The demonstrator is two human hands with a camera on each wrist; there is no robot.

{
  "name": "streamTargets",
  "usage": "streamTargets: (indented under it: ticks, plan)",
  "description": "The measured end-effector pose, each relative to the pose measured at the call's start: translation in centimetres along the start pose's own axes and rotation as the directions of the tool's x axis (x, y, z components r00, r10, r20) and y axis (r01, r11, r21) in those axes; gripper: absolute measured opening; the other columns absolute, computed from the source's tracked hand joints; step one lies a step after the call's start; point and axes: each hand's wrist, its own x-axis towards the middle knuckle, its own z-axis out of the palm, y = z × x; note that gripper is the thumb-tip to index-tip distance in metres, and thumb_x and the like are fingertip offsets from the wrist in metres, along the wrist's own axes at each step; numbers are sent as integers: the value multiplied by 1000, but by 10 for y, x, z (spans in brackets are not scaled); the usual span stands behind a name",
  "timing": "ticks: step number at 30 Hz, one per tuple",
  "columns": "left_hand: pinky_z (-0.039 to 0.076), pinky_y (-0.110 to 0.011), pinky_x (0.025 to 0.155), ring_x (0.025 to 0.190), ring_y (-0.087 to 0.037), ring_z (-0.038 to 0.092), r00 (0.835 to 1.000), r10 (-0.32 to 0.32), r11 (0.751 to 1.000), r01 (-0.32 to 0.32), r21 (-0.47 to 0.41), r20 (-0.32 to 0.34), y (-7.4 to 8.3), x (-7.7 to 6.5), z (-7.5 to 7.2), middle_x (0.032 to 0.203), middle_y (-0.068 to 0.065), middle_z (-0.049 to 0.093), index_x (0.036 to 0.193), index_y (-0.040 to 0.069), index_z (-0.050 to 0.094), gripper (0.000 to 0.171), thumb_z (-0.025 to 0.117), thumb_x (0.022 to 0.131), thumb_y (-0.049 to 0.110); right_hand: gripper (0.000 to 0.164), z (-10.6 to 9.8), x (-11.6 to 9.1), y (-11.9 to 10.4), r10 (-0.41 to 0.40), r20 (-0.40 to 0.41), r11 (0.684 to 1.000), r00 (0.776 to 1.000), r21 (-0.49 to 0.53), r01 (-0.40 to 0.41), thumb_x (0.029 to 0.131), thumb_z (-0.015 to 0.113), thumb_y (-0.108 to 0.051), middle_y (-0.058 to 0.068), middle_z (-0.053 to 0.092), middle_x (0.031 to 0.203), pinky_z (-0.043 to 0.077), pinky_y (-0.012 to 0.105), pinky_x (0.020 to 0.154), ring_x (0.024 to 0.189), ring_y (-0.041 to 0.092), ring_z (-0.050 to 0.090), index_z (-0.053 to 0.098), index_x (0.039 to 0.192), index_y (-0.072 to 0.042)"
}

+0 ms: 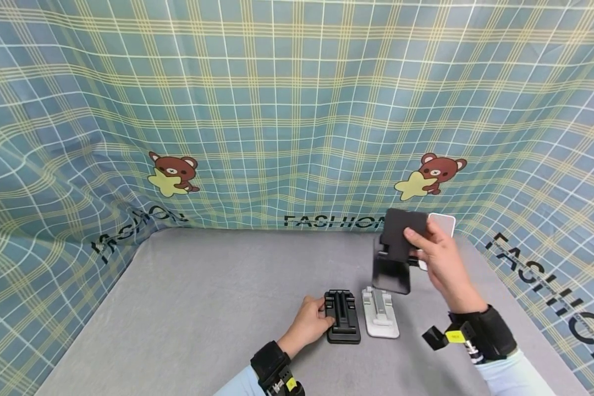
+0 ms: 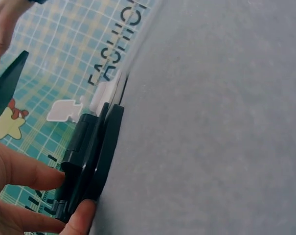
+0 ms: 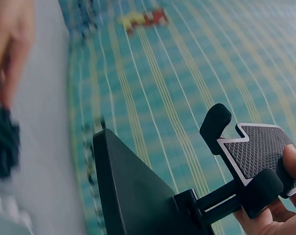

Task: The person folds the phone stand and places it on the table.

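Observation:
My right hand (image 1: 443, 264) grips an unfolded black phone stand (image 1: 398, 231) by its upper plate, raised over the right side of the table. In the right wrist view, that stand's textured pad (image 3: 258, 149) and its flat base (image 3: 133, 191) show, joined by a thin arm. On the table, my left hand (image 1: 308, 322) pinches the left edge of a folded black phone stand (image 1: 344, 330), its fingers also seen around the stand's end in the left wrist view. Just right of this stand lies a folded white phone stand (image 1: 385, 327).
An unfolded white phone stand (image 1: 445, 223) stands farther back, partly hidden behind my right hand. Grey cloth covers the table (image 1: 218, 286). A checked curtain (image 1: 287, 110) with bears and lettering hangs along the back and both sides.

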Motion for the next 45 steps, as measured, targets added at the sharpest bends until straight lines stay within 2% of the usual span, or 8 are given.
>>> streamTargets:
  ticks: [8,13,16,21,23,25,31,45]
  plan:
    - [47,-22,60,66,-15,57,998,4,995,-10,-100,-66,1,2,-12,101,-17,52,132,-15,43,48,54,89,6,30,51,-16,7,124,96,989,988,-93,-116,95,57,-14,-3,59,105,57,26,72,90,9,64,50,124,-15]
    - [53,-40,76,86,-33,62,993,-55,950,19,-313,-107,11,1,-26,114,-24,54,141,-7,34,49,40,97,16,34,72,-24,8,151,142,985,978,-106,-136,95,57,-13,-1,59,106,56,26,72,91,11,63,47,127,-11]
    - [52,-41,86,97,-27,61,996,-85,837,59,-544,-23,19,-2,-34,121,-22,54,145,-4,27,54,34,101,26,35,82,-28,9,161,173,985,972,-97,-146,95,57,-12,-1,59,106,55,25,72,91,11,63,47,128,-9]
    - [48,-30,85,99,-13,57,983,-42,555,173,-814,180,35,-10,-42,116,-5,57,140,4,31,51,25,103,39,32,94,-33,12,178,190,983,966,-75,-166,93,58,-10,-1,61,104,56,26,71,90,12,64,51,124,-12]
    - [47,-30,87,105,-13,55,971,-4,476,213,-853,240,40,-14,-43,122,-3,54,141,7,31,51,22,103,40,31,98,-34,14,184,184,982,965,-71,-174,93,59,-11,-1,61,104,56,26,72,90,13,64,52,123,-14]
    - [47,-29,90,112,-12,53,961,32,441,232,-867,274,43,-18,-42,134,-6,49,145,9,27,55,20,102,42,31,100,-34,17,191,176,981,966,-69,-181,92,60,-11,-1,62,104,55,27,71,90,13,63,53,123,-13]
    - [44,-28,98,124,-13,47,959,58,439,225,-870,277,48,-25,-40,152,-10,32,150,8,19,60,20,102,43,40,104,-34,25,203,156,978,967,-69,-194,92,60,-10,0,61,103,54,27,71,89,14,63,48,129,-3]
    - [53,-28,87,110,-14,60,957,112,480,185,-858,269,41,-22,-41,130,-8,53,145,-1,18,64,35,83,-5,46,97,-28,34,213,172,969,962,-165,-185,92,62,-20,4,59,109,54,34,78,93,14,62,46,133,-6]
